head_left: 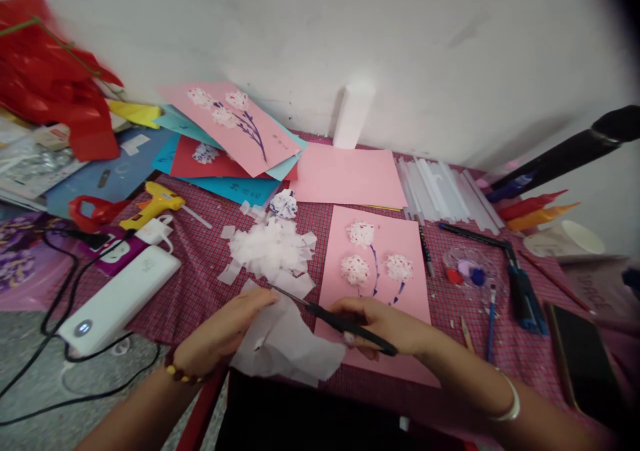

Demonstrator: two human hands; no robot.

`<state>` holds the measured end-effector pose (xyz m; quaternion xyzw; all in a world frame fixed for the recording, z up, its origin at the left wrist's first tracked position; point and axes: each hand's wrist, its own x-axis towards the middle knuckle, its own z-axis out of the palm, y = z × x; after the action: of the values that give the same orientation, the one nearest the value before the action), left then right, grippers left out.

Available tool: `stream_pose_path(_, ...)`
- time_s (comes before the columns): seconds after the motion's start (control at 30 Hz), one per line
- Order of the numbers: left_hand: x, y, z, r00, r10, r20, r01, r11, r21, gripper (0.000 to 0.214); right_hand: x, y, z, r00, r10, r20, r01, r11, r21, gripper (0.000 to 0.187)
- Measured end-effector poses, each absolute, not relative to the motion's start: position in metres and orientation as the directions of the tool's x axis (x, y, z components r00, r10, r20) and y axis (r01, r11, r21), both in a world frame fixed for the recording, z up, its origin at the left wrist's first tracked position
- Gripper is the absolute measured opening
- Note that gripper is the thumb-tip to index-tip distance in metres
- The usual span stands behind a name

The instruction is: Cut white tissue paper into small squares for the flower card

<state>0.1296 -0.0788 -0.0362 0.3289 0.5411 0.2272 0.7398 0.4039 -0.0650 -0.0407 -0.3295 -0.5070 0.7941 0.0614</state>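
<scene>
My left hand (220, 334) pinches a sheet of white tissue paper (287, 348) at the near table edge. My right hand (385, 328) grips black-handled scissors (330, 318), whose blades point left toward the tissue's top edge. Just beyond lies a heap of small cut white tissue squares (273, 251). Under my right hand lies a pink card (377, 278) with three white-and-red tissue flowers and blue stems.
A yellow glue gun (153, 204), a white power bank (120, 298) and black cables sit left. Coloured cards (230, 144) lie at the back, glue sticks (445, 191), a paint palette (465, 271), pens and a black phone (583, 364) to the right.
</scene>
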Motion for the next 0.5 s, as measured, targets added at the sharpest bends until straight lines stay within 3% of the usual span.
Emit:
stream_pose_path(0.13, 0.122, -0.089, -0.032, 0.513, 0.610, -0.604, 0.117, 0.647, 0.754, 0.021, 0.400, -0.064, -0.042, -0.759, 0.493, -0.425, 0.173, -0.477, -0.862, 0.043)
stream_pose_path(0.2, 0.117, -0.094, -0.033, 0.526, 0.590, -0.613, 0.200, 0.615, 0.763, 0.023, 0.403, -0.062, -0.043, -0.779, 0.495, -0.385, 0.162, -0.435, -0.886, 0.047)
stream_pose_path(0.37, 0.109, -0.100, -0.027, 0.276, 0.712, -0.645, 0.236, 0.601, 0.764, 0.029, 0.431, -0.058, -0.032, -0.838, 0.470, -0.277, 0.216, -0.180, -0.959, 0.066)
stream_pose_path(0.5, 0.104, -0.105, -0.020, 0.154, 0.755, -0.638, 0.047, 0.639, 0.768, 0.040, 0.456, -0.064, -0.015, -0.818, 0.460, -0.345, 0.345, -0.087, -0.935, 0.072)
